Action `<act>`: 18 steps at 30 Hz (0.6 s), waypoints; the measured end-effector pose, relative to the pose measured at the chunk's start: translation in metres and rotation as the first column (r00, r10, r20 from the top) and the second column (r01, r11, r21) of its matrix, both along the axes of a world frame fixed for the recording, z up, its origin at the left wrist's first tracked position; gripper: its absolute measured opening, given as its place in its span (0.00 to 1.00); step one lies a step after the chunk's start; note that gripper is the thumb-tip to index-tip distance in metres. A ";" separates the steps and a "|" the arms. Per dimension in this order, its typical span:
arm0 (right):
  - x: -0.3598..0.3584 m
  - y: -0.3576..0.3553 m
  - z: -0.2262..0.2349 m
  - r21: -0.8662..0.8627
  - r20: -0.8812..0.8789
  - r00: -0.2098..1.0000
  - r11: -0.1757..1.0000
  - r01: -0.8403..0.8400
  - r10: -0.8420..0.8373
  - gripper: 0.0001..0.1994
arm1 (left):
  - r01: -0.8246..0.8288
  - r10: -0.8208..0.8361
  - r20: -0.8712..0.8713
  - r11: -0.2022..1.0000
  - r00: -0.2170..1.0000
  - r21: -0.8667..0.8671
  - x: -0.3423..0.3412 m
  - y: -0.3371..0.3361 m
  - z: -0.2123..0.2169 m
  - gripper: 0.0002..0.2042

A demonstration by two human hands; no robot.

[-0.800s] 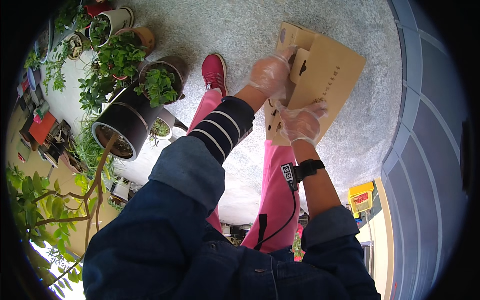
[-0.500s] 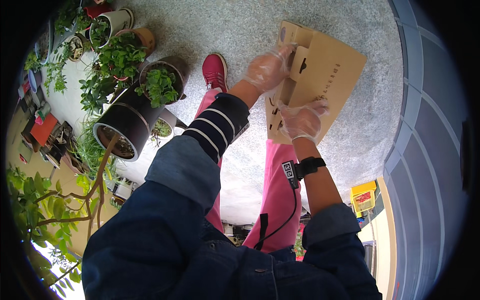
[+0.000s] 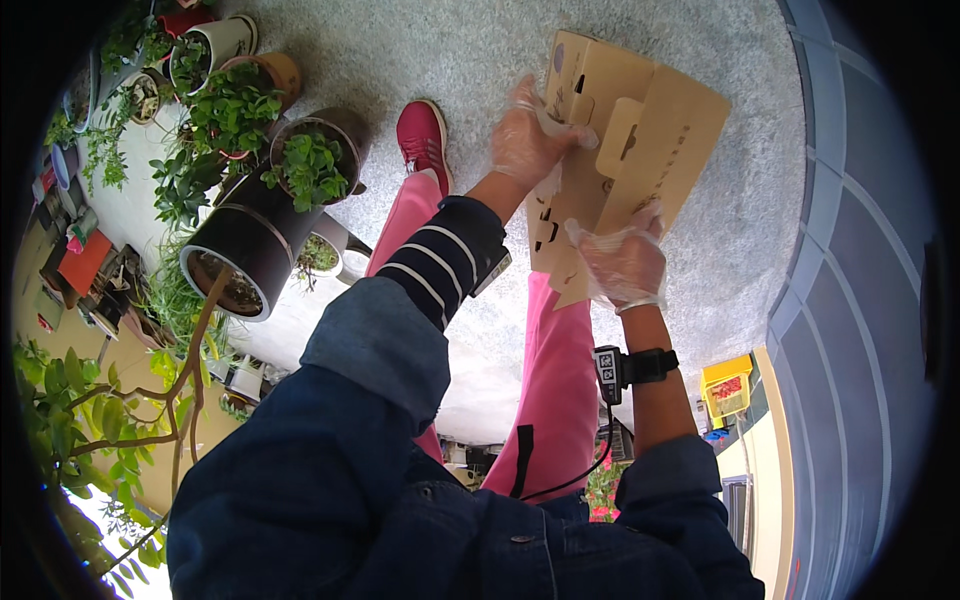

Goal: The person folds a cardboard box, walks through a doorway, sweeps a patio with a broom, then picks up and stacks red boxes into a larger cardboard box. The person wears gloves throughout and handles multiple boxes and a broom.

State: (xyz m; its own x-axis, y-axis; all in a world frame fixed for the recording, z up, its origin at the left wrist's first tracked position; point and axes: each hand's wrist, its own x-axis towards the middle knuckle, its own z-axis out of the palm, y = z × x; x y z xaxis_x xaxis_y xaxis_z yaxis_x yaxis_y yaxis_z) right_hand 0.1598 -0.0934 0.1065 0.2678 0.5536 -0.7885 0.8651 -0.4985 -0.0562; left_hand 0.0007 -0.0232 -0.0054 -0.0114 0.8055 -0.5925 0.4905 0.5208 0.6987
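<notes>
A brown cardboard box point(image 3: 686, 125) is held over the floor in front of my legs, its lid swung partly up and a tuck flap with a slot showing along the lid's edge. My left hand point(image 3: 533, 140), in a clear plastic glove, grips the left wall, thumb over the edge toward the inside and fingers outside. My right hand point(image 3: 625, 262), gloved the same way, holds the near end of the lid, its fingertips partly hidden. Part of the box's inside is visible between the hands; I cannot make out any contents.
Potted plants point(image 3: 312, 168) stand on the left, with a tall black planter point(image 3: 242, 242) among them. A red shoe point(image 3: 423, 140) of mine is on the speckled floor. Grey panels point(image 3: 850, 250) curve along the right, near a yellow container point(image 3: 727, 388).
The lid has opened wider, and more of the inside shows. My right hand has moved right and nearer with the lid; the left hand has shifted to the box's left wall.
</notes>
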 end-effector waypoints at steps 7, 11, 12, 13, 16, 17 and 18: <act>-0.009 -0.002 -0.009 0.071 0.017 1.000 0.997 0.021 -0.022 0.70 | 0.151 -0.142 -0.135 0.987 0.981 0.061 0.018 0.003 0.002 0.49; -0.006 -0.004 -0.009 0.022 0.020 1.000 1.000 0.011 -0.011 0.70 | 0.079 -0.069 -0.164 0.995 0.984 0.055 0.034 0.018 0.006 0.46; -0.005 -0.004 -0.009 0.015 0.020 1.000 1.000 0.005 -0.005 0.70 | 0.095 -0.081 -0.144 0.991 0.986 0.092 0.036 0.019 0.007 0.45; -0.005 -0.004 -0.009 0.002 0.031 1.000 1.000 0.001 -0.001 0.70 | 0.109 -0.094 -0.115 0.985 0.989 0.131 0.037 0.020 0.007 0.44; -0.007 -0.003 -0.008 0.034 0.062 0.998 0.999 -0.027 0.025 0.70 | 0.188 -0.173 -0.106 0.971 0.979 0.149 0.034 0.016 0.006 0.39; -0.007 -0.003 -0.008 0.044 0.077 0.996 0.998 -0.035 0.032 0.70 | 0.189 -0.183 -0.055 0.972 0.982 0.142 0.032 0.016 0.004 0.37; -0.008 -0.002 -0.008 0.062 0.085 0.995 0.997 -0.049 0.044 0.70 | 0.076 -0.099 0.138 0.983 0.985 0.164 0.030 0.015 0.003 0.36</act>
State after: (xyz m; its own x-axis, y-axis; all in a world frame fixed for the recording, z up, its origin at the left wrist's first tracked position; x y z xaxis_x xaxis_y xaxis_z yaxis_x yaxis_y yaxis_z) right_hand 0.1522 -0.0959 0.0987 0.3039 0.6156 -0.7271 0.8903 -0.4552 -0.0134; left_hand 0.0303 -0.0085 -0.0026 0.1402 0.8830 -0.4479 0.4168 0.3577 0.8357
